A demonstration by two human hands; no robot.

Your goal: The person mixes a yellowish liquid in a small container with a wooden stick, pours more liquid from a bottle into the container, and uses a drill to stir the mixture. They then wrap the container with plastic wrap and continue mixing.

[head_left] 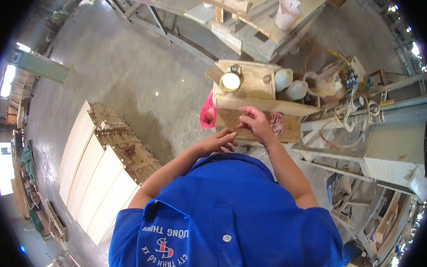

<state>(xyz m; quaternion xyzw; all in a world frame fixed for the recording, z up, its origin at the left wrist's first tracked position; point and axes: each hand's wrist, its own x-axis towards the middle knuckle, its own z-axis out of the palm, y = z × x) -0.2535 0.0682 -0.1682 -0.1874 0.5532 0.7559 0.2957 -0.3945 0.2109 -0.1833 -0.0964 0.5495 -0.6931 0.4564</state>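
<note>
A view straight down from a person's head, over a blue collared shirt (229,219) that fills the lower middle of the picture. Both bare forearms reach up and forward from it toward a small wooden worktop (252,95) just above centre.

The right hand (254,123) is raised at about 12 o'clock from the chest, over the front edge of the worktop, its fingers curled in with the tips pinched together. Whether anything small sits between the fingertips cannot be told. The left hand (220,141) lies just at 8 o'clock from the right one, near it but not touching, fingers loosely bent and pointing toward it; it appears to hold nothing.

On the worktop, at 11 o'clock from the hands, stands a round open tin (231,81) with pale contents. At 1 o'clock sit two white jugs (290,84), side by side. A pink plastic bag (207,112) hangs off the worktop's left edge, at 9 o'clock from the right hand.

At 8 o'clock on the concrete floor (131,60) lies a row of pale wooden boards (92,176) with finger-jointed ends. A white bucket (287,12) stands on a bench at the top.
</note>
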